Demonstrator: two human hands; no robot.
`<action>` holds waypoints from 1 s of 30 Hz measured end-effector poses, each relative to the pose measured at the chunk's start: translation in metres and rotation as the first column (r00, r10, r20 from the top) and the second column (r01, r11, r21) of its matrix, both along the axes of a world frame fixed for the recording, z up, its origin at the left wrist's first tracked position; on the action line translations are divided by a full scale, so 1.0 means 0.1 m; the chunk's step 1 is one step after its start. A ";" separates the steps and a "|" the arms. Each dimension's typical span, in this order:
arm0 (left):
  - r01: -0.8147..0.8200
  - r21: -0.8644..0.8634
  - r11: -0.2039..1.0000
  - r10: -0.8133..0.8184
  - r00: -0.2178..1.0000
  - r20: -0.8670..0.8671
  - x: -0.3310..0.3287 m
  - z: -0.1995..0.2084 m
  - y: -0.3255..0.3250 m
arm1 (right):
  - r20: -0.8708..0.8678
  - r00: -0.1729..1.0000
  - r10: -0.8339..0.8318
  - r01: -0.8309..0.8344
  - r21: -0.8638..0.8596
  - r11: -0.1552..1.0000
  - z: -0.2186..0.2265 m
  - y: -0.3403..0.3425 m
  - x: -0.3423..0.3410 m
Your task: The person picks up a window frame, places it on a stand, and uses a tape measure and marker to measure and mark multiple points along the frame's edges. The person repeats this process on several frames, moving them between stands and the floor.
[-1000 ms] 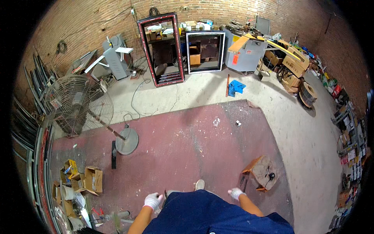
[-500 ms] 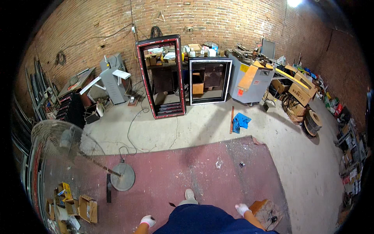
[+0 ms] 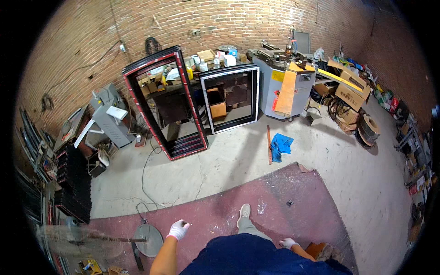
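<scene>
My left hand [image 3: 178, 229], in a white glove, hangs over the red mat [image 3: 183, 211] to the right of the fan base. Its fingers are curled in and nothing shows in them. My right hand [image 3: 288, 243], gloved in white too, is low beside my body, near a brown block-like object [image 3: 323, 252]. Its fingers are loose, with nothing visible in them. One shoe [image 3: 245, 210] is out ahead of me on the mat. Farther off, a tall red-and-black window frame [image 3: 197, 120] and a smaller white-and-black frame [image 3: 230, 128] lean against a cluttered bench.
A standing fan with a round base [image 3: 149, 240] is at left, its cord running over the floor. A blue cloth [image 3: 281, 145] and a reddish strip [image 3: 269, 144] lie ahead. Grey machines [image 3: 108, 118] and a grey cabinet [image 3: 301, 89] stand near the brick wall. Cardboard boxes [image 3: 352, 94] are at right.
My view has shifted forward, and the window frames now look tilted and farther left. My left hand has swung up and forward; the fan has slid toward the lower left edge.
</scene>
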State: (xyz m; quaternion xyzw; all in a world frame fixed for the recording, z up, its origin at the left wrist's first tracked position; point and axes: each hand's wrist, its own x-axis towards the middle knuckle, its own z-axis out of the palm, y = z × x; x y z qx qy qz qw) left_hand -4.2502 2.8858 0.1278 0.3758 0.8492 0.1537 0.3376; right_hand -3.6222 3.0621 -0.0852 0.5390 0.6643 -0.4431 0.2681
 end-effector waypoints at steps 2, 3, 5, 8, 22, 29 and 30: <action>-0.012 0.022 1.000 0.014 0.992 -0.129 -0.22 -0.28 0.10 | 0.025 1.000 0.008 -0.011 0.117 0.993 -0.03 0.60 -0.37; -0.087 -0.009 0.996 0.083 0.967 -0.239 -0.37 -0.57 -0.21 | 0.042 0.975 0.217 -0.219 0.054 0.974 0.29 1.04 -0.84; -0.077 -0.167 0.983 0.013 0.935 -0.355 -0.63 -1.28 -0.58 | -0.181 0.977 0.114 -0.109 0.041 0.993 -0.01 1.72 -1.12; 0.248 -0.604 0.757 -0.309 0.951 0.003 -0.71 -1.35 -0.35 | -0.101 0.995 0.014 0.008 0.211 0.977 1.09 2.62 -2.02; 0.775 -0.447 0.447 -0.619 0.628 0.471 -2.43 -1.52 3.20 | 0.011 0.597 -0.802 0.798 0.088 0.596 1.60 0.19 -1.66; -0.051 0.127 0.991 0.027 0.984 0.178 -2.26 -0.35 5.86 | 0.422 0.221 -0.879 0.955 0.090 0.283 1.21 -2.54 -1.21; 0.108 0.083 0.991 -0.127 0.952 0.278 -1.91 -0.30 6.04 | 0.428 0.451 -0.783 0.866 0.004 0.501 0.90 -2.90 -1.21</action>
